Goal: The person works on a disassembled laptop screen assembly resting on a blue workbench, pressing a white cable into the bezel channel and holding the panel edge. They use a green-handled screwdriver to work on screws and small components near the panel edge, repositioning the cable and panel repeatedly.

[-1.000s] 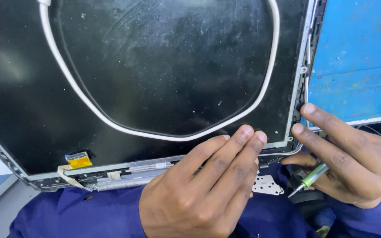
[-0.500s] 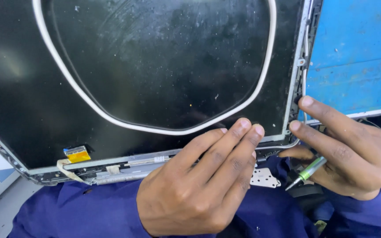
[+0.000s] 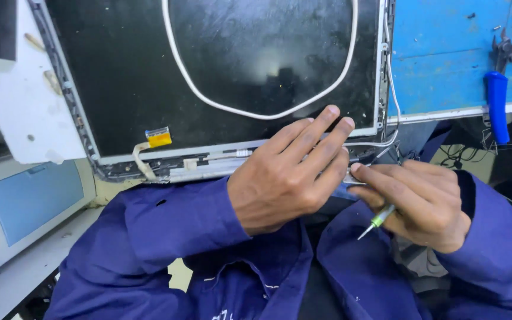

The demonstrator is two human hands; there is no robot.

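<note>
A dark, dusty laptop screen panel [image 3: 220,65] lies in front of me, its bare metal frame edge [image 3: 202,167] nearest my lap. A white cable loop [image 3: 256,112] rests on the glass. My left hand [image 3: 285,175] presses flat on the panel's lower right corner, fingertips on the glass. My right hand [image 3: 419,201] sits just right of it, holding a small green-tipped screwdriver [image 3: 376,221] that points down and left, while its fingertips touch a small metal hinge piece [image 3: 351,178]. A yellow tag with a ribbon cable [image 3: 158,139] sits at the lower left.
A blue workbench [image 3: 445,59] lies to the right with blue-handled pliers [image 3: 498,95] on it. Thin wires [image 3: 389,127] run down the panel's right edge. A white and grey machine casing [image 3: 25,195] stands at the left. My blue sleeves fill the foreground.
The view has swung right, so the panel sits further left in frame. My right hand has come off the panel's right edge and dropped lower, next to my left hand.
</note>
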